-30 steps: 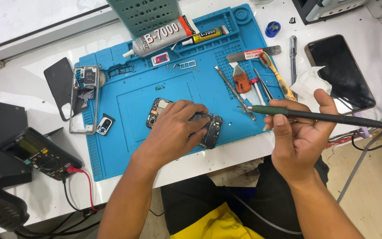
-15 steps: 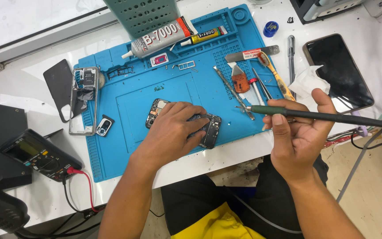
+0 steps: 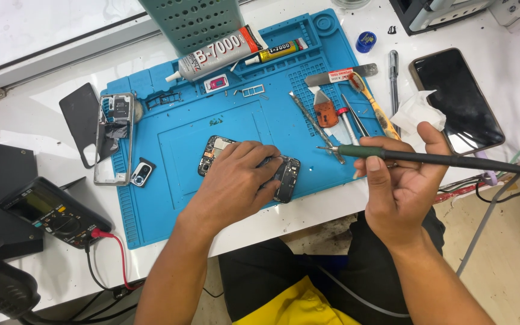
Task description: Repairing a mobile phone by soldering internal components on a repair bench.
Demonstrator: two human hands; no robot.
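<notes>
The left hand (image 3: pixel 236 180) lies flat, pinning a bare phone circuit board (image 3: pixel 284 177) to the blue mat (image 3: pixel 170 150), a light, thin, likely fragile piece best held by its edges, while the right hand (image 3: pixel 401 183) grips a soldering iron (image 3: pixel 404 155), tip clear of the board

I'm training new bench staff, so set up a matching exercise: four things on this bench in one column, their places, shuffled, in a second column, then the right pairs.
Things
1. soldering iron
2. circuit board
3. meter
4. dark phone

Places
A. on the white table, right of the blue mat
B. held in the right hand
C. under the left hand, on the mat
D. left of the mat, red lead plugged in

Pairs: 1-B, 2-C, 3-D, 4-A
</notes>
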